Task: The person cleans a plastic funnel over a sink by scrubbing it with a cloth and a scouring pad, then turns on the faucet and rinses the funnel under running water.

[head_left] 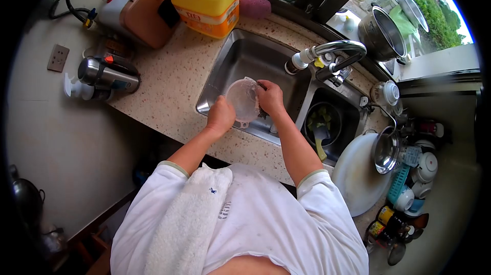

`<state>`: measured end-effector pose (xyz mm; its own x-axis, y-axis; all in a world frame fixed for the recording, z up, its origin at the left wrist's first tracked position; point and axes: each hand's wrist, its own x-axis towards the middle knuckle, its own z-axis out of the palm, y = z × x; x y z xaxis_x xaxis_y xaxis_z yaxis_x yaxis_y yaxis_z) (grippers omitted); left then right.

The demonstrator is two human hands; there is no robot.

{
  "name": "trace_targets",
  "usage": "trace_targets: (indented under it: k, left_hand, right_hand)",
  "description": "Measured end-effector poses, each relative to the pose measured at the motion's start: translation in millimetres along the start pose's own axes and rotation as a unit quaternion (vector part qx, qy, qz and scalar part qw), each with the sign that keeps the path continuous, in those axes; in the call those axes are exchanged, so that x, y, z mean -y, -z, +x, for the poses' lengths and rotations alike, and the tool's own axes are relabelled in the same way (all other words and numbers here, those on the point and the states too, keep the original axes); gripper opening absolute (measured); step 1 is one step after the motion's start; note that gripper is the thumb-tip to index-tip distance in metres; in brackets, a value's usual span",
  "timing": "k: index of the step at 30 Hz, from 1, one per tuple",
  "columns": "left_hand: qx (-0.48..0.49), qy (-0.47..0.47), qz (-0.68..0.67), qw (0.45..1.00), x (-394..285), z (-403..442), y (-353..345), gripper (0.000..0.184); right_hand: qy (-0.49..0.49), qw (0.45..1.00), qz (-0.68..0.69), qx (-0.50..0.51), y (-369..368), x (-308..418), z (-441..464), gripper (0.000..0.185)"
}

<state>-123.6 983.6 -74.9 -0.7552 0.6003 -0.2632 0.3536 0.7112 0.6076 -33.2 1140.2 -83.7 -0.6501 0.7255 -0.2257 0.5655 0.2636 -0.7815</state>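
Over the front part of the larger sink basin [245, 52] I hold a translucent plastic bowl [240, 98] with small ear-like tabs on its rim. My left hand [221, 114] is closed on the bowl's left edge. At its right side my right hand [270, 97] grips the rim with bent fingers. Something dark shows beside the right fingers, too small to make out. The chrome faucet [340, 46] with a white spout end hangs over the basin, right of the bowl. Part of the bowl's far side is hidden by my right fingers.
A pot [335, 127] with green pieces and a yellow-handled tool sits in the smaller basin. A yellow jug [204, 6] stands behind the sink, a steel flask [115, 75] at left. A round white board [358, 183], a steel bowl [387, 152] and stacked dishes are at right.
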Motion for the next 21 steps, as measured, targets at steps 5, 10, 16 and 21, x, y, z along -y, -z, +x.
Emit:
trace_targets:
  k: [5, 10, 16, 21]
  left_hand:
    - [-0.004, -0.114, 0.072, 0.991, -1.8, 15.8, 25.0, 0.016]
    - [0.018, -0.109, 0.078, 0.991, -14.3, 27.8, 27.8, 0.013]
    - [-0.023, -0.124, -0.016, 0.992, -20.5, 30.1, 17.7, 0.013]
    - [-0.035, -0.118, 0.000, 0.992, -14.8, 30.1, 18.3, 0.015]
  right_hand:
    - [0.135, 0.986, 0.086, 0.046, -3.3, -6.7, 1.0, 0.026]
    - [0.213, 0.967, -0.013, -0.141, -20.7, 16.1, -0.3, 0.017]
    - [0.262, 0.956, 0.046, -0.120, -37.2, 30.9, -14.7, 0.015]
    - [0.215, 0.957, 0.061, -0.187, -38.3, 33.7, -7.8, 0.008]
